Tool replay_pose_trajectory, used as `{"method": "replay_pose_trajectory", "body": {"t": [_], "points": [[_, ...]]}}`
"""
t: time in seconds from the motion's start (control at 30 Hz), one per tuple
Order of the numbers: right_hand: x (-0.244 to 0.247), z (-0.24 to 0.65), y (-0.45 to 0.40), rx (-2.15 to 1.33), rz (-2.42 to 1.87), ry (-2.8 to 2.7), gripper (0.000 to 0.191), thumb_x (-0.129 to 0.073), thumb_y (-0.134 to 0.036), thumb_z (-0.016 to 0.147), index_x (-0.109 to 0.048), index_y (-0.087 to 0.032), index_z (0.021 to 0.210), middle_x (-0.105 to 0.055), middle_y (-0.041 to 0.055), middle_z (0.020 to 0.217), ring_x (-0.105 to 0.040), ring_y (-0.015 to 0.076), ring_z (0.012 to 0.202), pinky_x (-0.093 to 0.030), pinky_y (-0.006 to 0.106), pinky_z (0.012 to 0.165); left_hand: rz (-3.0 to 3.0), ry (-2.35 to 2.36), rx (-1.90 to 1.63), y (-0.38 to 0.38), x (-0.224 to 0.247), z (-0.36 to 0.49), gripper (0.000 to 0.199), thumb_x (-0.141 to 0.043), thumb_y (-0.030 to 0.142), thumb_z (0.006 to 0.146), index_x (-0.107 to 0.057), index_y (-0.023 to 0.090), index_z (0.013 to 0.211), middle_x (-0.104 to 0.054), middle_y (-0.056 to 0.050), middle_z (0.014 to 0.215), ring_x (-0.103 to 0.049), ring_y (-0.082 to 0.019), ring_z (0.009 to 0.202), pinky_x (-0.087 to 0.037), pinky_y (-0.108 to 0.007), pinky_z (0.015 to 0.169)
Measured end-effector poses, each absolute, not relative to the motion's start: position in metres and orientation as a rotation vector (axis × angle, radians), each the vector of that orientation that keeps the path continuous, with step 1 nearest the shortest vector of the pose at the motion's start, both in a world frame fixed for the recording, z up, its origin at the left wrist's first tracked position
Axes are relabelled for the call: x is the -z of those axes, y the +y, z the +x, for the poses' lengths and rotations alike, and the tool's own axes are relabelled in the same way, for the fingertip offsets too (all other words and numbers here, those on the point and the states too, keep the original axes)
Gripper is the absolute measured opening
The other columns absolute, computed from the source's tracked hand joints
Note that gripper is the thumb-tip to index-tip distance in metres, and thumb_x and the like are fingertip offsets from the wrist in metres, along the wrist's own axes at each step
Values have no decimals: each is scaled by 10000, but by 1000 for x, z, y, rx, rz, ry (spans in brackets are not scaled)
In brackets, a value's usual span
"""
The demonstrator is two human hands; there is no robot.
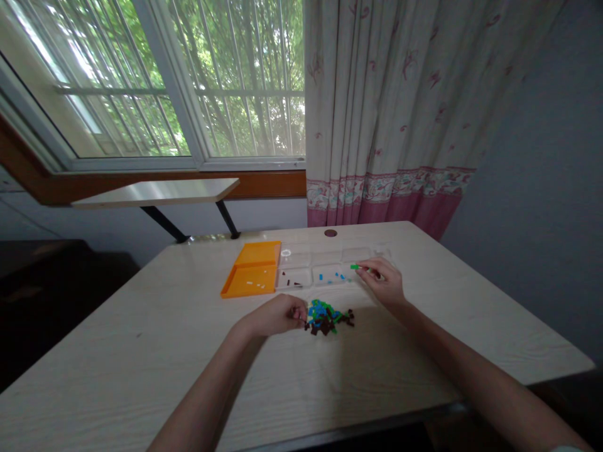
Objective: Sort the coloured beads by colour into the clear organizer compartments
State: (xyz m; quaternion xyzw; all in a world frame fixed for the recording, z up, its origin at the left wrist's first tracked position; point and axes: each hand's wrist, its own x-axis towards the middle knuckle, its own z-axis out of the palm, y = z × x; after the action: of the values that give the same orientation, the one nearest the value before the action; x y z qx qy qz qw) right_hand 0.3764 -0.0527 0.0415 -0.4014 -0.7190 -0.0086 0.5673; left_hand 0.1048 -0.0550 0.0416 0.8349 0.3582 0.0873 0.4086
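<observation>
Pinched in the fingertips of my right hand [382, 279] is a small green building brick [354, 267], over the right part of a clear compartment tray [311, 256]. My left hand [288, 312] is closed at the left edge of a pile of small bricks [325, 317] in blue, green and dark brown; what its fingers hold, if anything, I cannot make out. In the tray's front row, one compartment has a few dark brown bricks [288, 282]. The compartment to its right has several blue bricks [321, 277]. My right hand hides part of the tray's right end.
Left of the clear tray lies an orange two-part tray [254, 253] with several white pieces in its near half. A round dark disc [330, 233] is at the table's back edge. A raised shelf [160, 191] on dark legs stands at back left, before the window.
</observation>
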Motion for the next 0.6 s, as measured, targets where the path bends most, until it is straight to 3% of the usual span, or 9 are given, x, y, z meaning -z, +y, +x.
{"method": "replay_pose_trajectory", "body": {"t": [0.2,0.4,0.6], "points": [[-39,393,-42,65,-1113,-1953,170,-514,-290,817,-638,-216,905,-621,32,799,-562,135,691,-442,244,620,2133,901,-359,-56,-46,106,141,-446,219,774,-558,135,761,-505,10,645,-421,-85,587,-334,-170,531],[-29,404,-31,103,-1388,-1974,184,-488,-297,821,-638,-224,899,-623,26,838,-574,152,732,-434,263,650,2138,932,-582,-56,-45,111,209,-387,283,827,-521,137,763,-500,-13,695,-428,-101,628,-365,-196,576],[-29,393,-38,25,-1285,-2055,235,-431,-264,849,-616,-218,987,-631,39,909,-581,147,798,-441,256,704,2085,975,-665,-58,-37,125,201,-432,287,817,-550,128,785,-535,-18,695,-463,-105,637,-372,-191,566]]}}
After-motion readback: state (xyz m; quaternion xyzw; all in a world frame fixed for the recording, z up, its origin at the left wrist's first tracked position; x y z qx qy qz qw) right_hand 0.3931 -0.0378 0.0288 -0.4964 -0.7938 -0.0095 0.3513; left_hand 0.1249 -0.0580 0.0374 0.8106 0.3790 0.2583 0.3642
